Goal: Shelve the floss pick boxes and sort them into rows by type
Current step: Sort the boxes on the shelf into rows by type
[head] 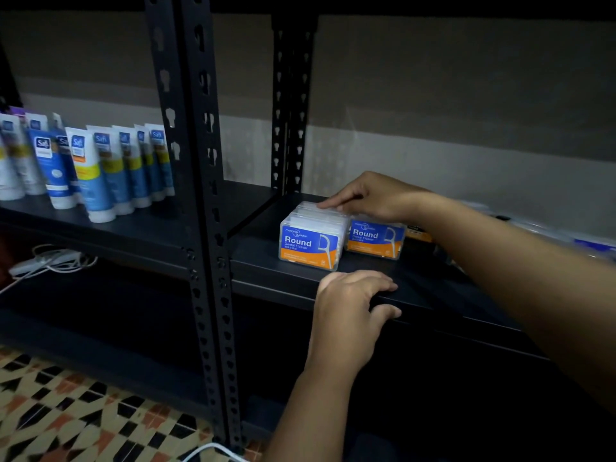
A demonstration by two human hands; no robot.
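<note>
shelf (383,278) holds two rows of floss pick boxes (310,243) near its front | right hand (370,196) fingers flat on row tops, left hand (350,315) curled over shelf lip | boxes look light, stiff, slick plastic (likely to tip) | grip by short sides

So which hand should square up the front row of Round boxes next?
Right hand, probably: its fingers already rest atop the row of Round boxes. The left hand grips the shelf edge, away from them.
</note>
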